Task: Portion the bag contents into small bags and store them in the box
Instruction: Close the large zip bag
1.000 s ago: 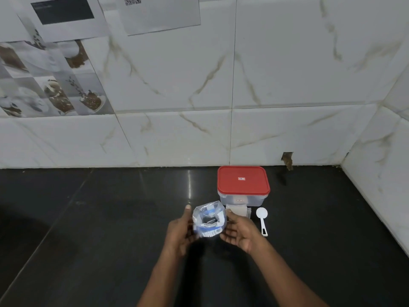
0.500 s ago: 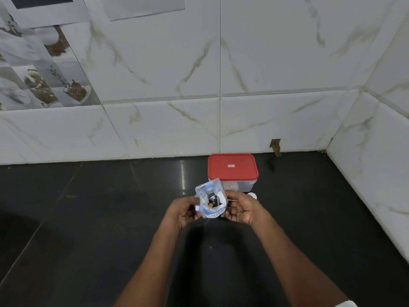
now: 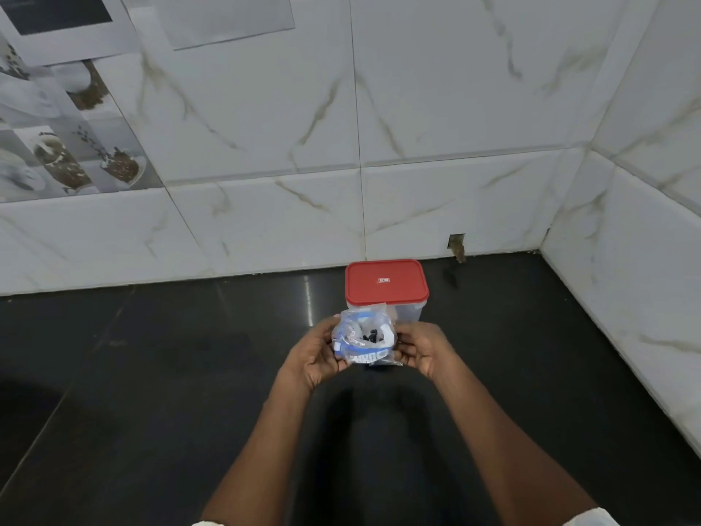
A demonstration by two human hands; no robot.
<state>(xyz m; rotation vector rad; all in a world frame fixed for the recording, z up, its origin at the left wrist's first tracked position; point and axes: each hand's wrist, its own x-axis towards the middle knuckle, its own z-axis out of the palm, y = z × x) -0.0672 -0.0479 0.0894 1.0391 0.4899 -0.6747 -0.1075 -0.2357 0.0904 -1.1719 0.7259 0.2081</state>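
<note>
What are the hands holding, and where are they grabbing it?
Both hands hold one small clear bag with blue print. The left hand grips its left edge, and the right hand grips its right edge.

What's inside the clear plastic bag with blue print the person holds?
A few small black pieces show in the clear plastic bag with blue print. Its lower part is covered by the print and by the left hand and right hand gripping it.

Box (image 3: pixel 409 312) front partly hidden by bag (image 3: pixel 354 351). Dark bits (image 3: pixel 370 337) inside too small to be identified. Lid label (image 3: pixel 384 280) unreadable. Wall papers (image 3: pixel 227 17) cut by top edge.
</note>
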